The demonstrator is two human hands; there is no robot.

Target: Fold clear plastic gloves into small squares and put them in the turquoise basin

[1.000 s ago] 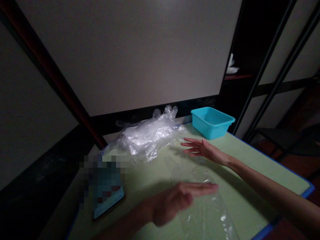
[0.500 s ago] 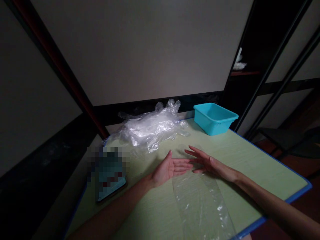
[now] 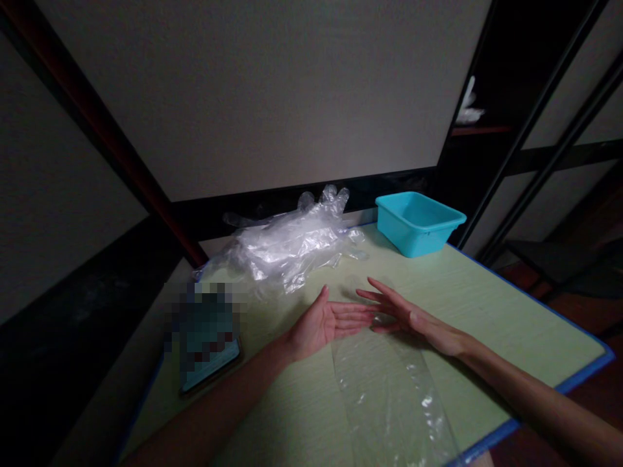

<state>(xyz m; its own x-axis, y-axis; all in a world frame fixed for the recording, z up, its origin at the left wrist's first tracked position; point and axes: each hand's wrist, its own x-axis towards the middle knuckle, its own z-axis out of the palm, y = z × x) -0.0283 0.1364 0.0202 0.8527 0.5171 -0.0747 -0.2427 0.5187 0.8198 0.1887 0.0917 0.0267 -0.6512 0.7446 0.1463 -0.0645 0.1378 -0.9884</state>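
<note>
A clear disposable plastic glove [image 3: 389, 402] lies flat on the table, its long cuff running towards me and its far end partly hidden under my hands. Above that far end, my left hand [image 3: 328, 321] is open, palm turned up and inward with the fingers stretched to the right. My right hand [image 3: 403, 314] is open too, its fingers spread and pointing left. The fingertips of both hands meet or overlap; whether they touch the plastic I cannot tell. Farther back is a crumpled pile of clear plastic gloves [image 3: 292, 243].
A turquoise plastic basin [image 3: 418, 224] stands at the table's back right. On the left lies a partly blurred phone-like device [image 3: 211, 370]. The light green table [image 3: 467, 292] has blue edging and stands against a pale panel [image 3: 292, 97]. Dark chair-like furniture [image 3: 559, 263] is at right.
The view has shifted slightly, so the table's things sit a little higher. My hands keep nearly the same open pose over the glove.
</note>
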